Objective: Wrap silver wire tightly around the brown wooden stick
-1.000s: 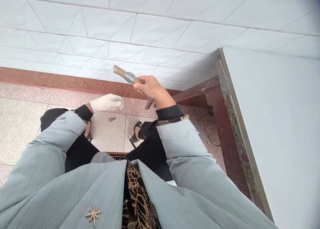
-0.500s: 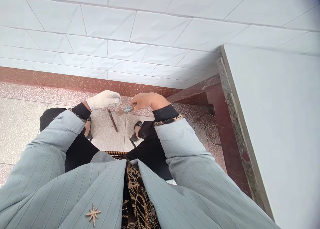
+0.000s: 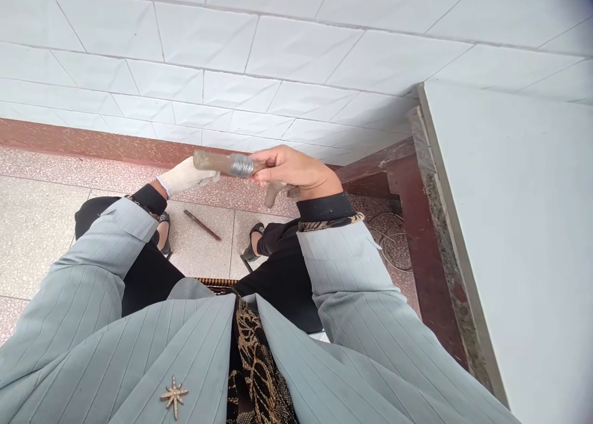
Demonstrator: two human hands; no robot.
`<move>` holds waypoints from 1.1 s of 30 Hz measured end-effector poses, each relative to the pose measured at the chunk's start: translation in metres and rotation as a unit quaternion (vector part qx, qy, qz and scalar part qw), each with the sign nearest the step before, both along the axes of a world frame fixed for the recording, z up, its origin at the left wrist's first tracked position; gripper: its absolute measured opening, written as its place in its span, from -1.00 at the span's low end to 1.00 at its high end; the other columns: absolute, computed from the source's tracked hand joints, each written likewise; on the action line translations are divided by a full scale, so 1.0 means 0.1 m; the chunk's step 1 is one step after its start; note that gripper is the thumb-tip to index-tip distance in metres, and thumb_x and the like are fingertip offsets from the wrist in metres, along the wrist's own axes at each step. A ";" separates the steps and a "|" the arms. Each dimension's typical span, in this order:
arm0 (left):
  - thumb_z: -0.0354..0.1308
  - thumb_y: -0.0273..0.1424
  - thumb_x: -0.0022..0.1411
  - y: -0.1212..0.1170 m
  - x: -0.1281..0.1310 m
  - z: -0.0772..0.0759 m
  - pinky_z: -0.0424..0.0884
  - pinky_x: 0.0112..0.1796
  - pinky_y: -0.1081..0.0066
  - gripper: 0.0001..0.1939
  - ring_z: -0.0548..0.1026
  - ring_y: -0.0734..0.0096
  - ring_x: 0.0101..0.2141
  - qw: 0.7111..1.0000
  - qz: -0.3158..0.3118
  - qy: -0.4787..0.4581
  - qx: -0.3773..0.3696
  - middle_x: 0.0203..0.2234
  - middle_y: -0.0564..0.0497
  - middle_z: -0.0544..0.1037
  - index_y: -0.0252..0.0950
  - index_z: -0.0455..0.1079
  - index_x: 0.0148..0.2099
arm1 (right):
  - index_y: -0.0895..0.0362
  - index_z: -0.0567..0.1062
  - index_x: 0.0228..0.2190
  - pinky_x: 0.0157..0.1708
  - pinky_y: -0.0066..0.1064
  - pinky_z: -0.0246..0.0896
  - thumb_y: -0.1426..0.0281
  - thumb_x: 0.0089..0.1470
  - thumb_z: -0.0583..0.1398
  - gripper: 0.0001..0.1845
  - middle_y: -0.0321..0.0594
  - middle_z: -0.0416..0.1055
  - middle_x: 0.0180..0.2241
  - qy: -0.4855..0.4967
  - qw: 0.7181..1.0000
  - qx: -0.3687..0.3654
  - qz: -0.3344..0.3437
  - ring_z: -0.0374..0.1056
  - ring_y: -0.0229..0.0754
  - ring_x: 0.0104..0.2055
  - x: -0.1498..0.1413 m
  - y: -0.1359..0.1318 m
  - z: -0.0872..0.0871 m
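Observation:
My right hand (image 3: 294, 169), bare, grips a brown wooden stick (image 3: 212, 161) with silver wire (image 3: 241, 165) wound around it. A pale, blunt prong (image 3: 274, 194) shows below my fingers and seems to belong to the same stick. My left hand (image 3: 180, 177), in a white knitted glove, is closed just behind the stick's far end; whether it touches the stick, or holds something small, I cannot make out. A thin, dark reddish-brown rod (image 3: 202, 225) lies on the floor between my feet.
Ahead is a white tiled wall (image 3: 204, 41) above a reddish-brown skirting (image 3: 88, 141). A white tabletop (image 3: 514, 226) on a dark red wooden frame (image 3: 424, 245) stands close on my right. A loose coil of wire (image 3: 391, 251) lies beneath it.
My right hand has lifted and turned, swinging the wire-bound stick up to point left. My left hand has dropped back slightly to the left. The rod's upper end has swung left.

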State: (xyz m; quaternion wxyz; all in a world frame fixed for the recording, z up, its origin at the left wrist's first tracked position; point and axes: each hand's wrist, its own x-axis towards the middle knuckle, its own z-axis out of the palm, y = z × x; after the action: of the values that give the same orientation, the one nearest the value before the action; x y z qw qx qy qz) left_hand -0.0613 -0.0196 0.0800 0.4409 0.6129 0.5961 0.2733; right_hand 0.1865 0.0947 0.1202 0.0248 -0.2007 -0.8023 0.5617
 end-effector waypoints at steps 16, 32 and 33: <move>0.17 -0.27 0.33 -0.10 0.07 -0.01 0.17 -0.45 0.48 -0.76 0.24 0.54 -0.53 0.980 -0.183 -0.060 -0.046 -0.54 0.08 0.36 -0.34 0.47 -0.30 | 0.25 0.61 -0.15 -0.24 -0.33 0.11 0.39 0.22 0.27 -0.78 -0.04 0.54 -0.21 -0.251 0.913 0.299 -0.120 0.36 -0.11 -0.21 -0.24 0.11 -0.32; 0.07 -0.45 0.23 0.05 -0.02 0.09 0.21 -0.41 0.45 -0.82 0.29 0.55 -0.51 0.996 0.007 0.065 0.060 -0.50 0.07 0.46 -0.36 0.49 -0.33 | 0.20 0.67 -0.14 -0.30 -0.44 0.12 0.31 0.09 0.31 -0.68 -0.34 0.46 -0.40 -0.133 0.956 0.085 0.247 0.29 -0.26 -0.33 -0.29 -0.07 -0.23; 0.07 -0.46 0.23 0.06 -0.02 0.08 0.21 -0.41 0.45 -0.83 0.29 0.54 -0.51 0.996 0.011 0.070 0.059 -0.51 0.08 0.45 -0.36 0.49 -0.33 | 0.20 0.66 -0.14 -0.30 -0.44 0.13 0.30 0.07 0.33 -0.67 -0.33 0.46 -0.40 -0.109 0.965 0.067 0.227 0.28 -0.27 -0.33 -0.25 -0.06 -0.19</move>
State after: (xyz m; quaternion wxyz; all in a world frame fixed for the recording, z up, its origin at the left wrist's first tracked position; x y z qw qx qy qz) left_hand -0.0631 -0.0137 0.0875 0.3587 0.6485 0.6150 0.2692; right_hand 0.1615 0.0885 0.1015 -0.1773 -0.0712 -0.8607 0.4719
